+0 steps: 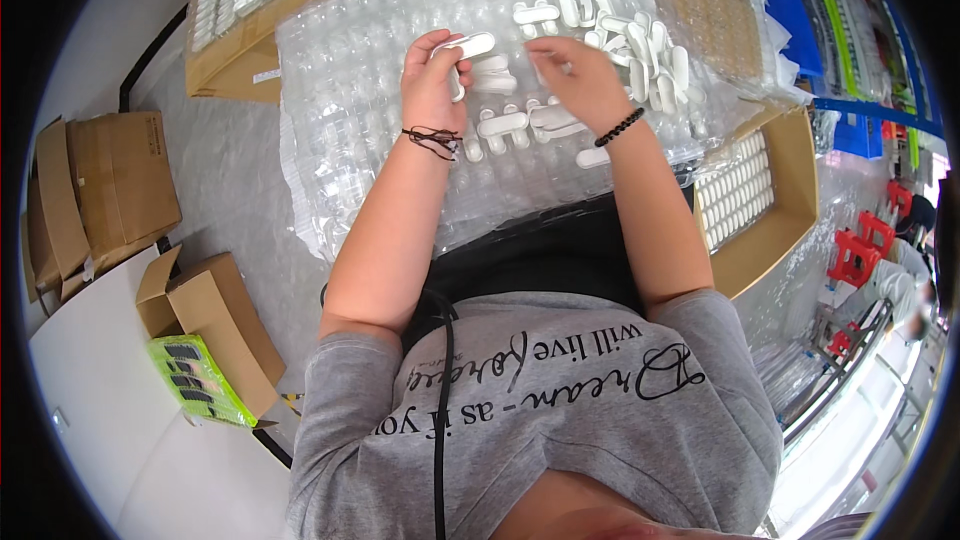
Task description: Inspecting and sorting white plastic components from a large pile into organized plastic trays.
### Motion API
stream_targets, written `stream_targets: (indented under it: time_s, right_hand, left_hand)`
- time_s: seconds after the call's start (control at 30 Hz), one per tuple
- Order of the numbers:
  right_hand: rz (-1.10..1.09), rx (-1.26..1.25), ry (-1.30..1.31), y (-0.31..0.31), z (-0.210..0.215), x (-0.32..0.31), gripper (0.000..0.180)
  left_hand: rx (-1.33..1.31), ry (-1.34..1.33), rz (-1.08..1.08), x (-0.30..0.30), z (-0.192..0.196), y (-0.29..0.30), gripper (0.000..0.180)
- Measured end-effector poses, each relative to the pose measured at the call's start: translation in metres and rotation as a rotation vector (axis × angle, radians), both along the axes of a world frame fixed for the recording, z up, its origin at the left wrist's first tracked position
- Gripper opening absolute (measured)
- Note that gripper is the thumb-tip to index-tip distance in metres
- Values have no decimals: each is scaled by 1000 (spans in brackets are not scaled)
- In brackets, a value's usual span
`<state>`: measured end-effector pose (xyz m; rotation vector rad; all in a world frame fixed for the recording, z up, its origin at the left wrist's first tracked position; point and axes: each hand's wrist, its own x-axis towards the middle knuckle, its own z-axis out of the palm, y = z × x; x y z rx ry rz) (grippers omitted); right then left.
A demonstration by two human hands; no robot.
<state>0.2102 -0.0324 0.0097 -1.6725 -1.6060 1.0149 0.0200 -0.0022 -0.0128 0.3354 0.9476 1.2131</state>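
My left hand point(432, 90) is closed on a white plastic piece point(474, 44), long and round-ended; another pale part shows below its fingers. Several similar white pieces point(492, 76) lie just right of that hand. My right hand point(583, 83) hovers over the bubble wrap point(340, 100), its slightly blurred fingers reaching left and apart, with nothing visible in them. Beyond and to its right is a loose pile of white plastic pieces point(655, 55). More white pieces point(503, 126) rest on the wrap between my wrists.
At the far left, a carton point(225, 70) carries rows of white parts. An open carton point(795, 210) with packed white parts stands by my right arm. Brown cartons point(120, 175) sit on the left. Red stools point(855, 255) and a person point(900, 285) are farther right.
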Motion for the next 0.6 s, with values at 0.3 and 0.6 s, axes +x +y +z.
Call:
stream_targets:
  time_s: [0.3,0.6]
  right_hand:
    - [105,-24,-826,-1,5,42,26]
    - [27,128,-756,15,-29,44,23]
  left_hand:
    - [-5,-31,-193,6,12,-2,39]
    - [40,-44,-348,11,11,-3,36]
